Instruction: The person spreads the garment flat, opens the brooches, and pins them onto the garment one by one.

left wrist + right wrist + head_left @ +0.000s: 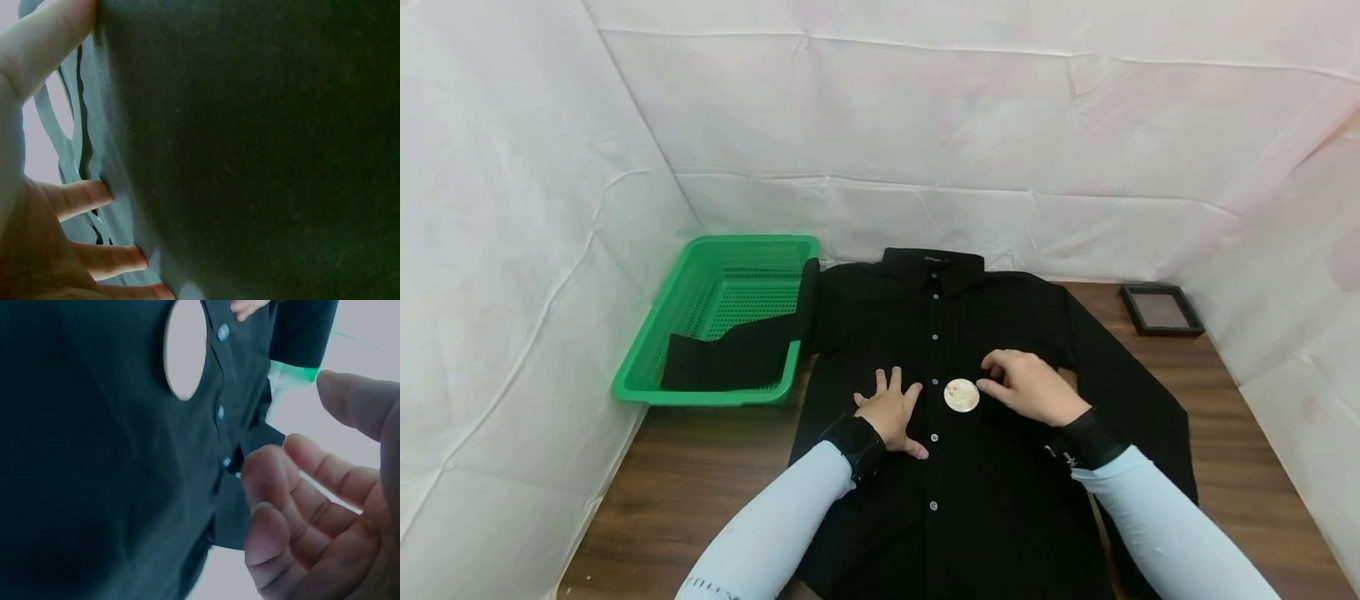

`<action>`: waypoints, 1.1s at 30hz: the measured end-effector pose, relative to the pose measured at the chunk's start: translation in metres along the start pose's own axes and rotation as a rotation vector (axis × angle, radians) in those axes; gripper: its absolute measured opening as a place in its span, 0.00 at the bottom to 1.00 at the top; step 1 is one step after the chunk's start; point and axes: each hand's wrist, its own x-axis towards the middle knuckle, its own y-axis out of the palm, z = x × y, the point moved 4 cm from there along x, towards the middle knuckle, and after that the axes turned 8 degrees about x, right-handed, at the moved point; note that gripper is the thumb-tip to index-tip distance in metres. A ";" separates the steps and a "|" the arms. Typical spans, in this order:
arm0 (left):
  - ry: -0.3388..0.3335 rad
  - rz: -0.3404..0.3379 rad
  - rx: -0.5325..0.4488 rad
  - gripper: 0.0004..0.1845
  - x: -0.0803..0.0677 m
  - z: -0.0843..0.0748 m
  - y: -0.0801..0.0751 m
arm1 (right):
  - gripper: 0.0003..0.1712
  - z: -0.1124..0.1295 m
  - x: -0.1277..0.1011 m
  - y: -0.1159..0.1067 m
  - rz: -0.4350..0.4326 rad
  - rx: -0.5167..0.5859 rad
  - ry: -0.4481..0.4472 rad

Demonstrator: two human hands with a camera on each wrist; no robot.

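A black button-up shirt (1000,517) lies spread front side up, collar away from me, with pale buttons down its middle. My left hand (887,414) rests on it left of the buttons, fingers spread. On the shirt just right of the button line is a pale round disc (961,395) with faint markings. Close to the disc's right side is my right hand (1033,386), thumb tip near its edge, fingers loosely bent and holding nothing. In the right wrist view the disc (185,350) shows thin and apart from the fingers (265,534).
A green slotted basket (632,367) stands at the left, and the shirt's left-side sleeve (730,358) hangs into it. At the right back of the wooden table (1240,433) lies a small black-framed square case (1162,310). White sheeting (925,117) encloses the back and sides.
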 end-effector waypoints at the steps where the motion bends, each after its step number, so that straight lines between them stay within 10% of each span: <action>1: -0.001 -0.001 -0.001 0.61 0.000 0.000 0.001 | 0.15 0.000 -0.001 0.005 0.002 0.007 0.022; 21: -0.013 0.015 -0.032 0.60 0.000 -0.001 0.004 | 0.23 -0.014 -0.009 0.046 -0.018 0.087 0.413; 33: -0.021 0.005 -0.034 0.60 -0.002 -0.001 0.003 | 0.19 -0.017 -0.001 0.053 -0.002 0.078 0.466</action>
